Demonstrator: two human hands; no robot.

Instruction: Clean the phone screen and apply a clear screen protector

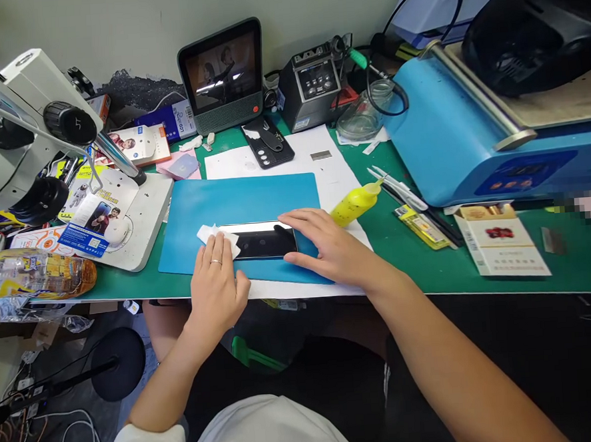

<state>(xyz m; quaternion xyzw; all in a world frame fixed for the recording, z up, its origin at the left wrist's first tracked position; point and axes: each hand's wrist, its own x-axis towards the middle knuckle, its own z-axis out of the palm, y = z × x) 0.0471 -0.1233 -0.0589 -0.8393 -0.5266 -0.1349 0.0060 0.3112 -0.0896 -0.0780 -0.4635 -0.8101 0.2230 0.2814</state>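
A phone [267, 243] with a dark, glossy screen lies face up on a blue mat [244, 194]. My left hand [215, 279] presses a folded white tissue [230, 241] against the phone's left end, with its fingers close together on top. At the opposite end, my right hand [327, 246] grips the phone by its long edges, thumb on the near side and fingers on the far side. The left end of the phone is hidden under the tissue and fingers. A yellow squeeze bottle [355, 204] lies just beyond my right hand.
A microscope stand [145, 223] is at the left. Behind the mat are a phone back cover [274, 152], a screen device [226, 72], a soldering station [312, 86] and a glass jar [367, 120]. Tweezers [398, 188], a cigarette box [502, 242] and a blue machine [435, 132] occupy the right.
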